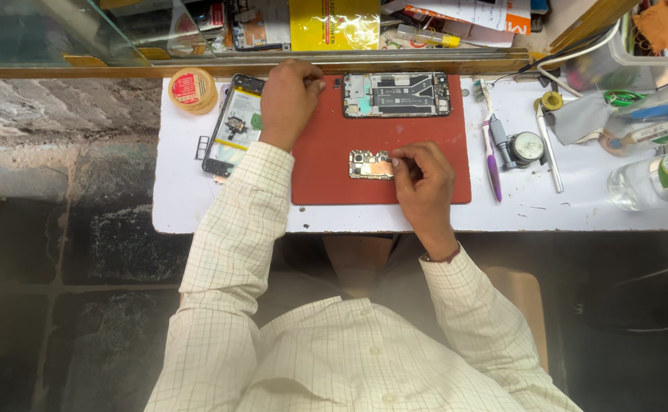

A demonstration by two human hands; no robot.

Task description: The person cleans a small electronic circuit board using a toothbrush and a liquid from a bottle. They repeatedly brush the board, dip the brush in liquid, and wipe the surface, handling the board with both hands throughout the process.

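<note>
We see the right hand [425, 179] with fingers pinched together on the right end of a small circuit board [371, 165], which lies mid-way on the red mat [326, 168]. The left hand [288, 99] rests curled at the mat's upper left corner, holding nothing we can make out. An opened phone [396, 94] lies above the board; a purple toothbrush [491, 152] lies on the white table [177, 191] beside the mat.

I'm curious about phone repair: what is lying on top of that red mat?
On the red mat lie an opened phone frame and a small circuit board, which the right hand touches. The left hand rests on the mat's upper left corner, hiding whatever is beneath it.
</note>
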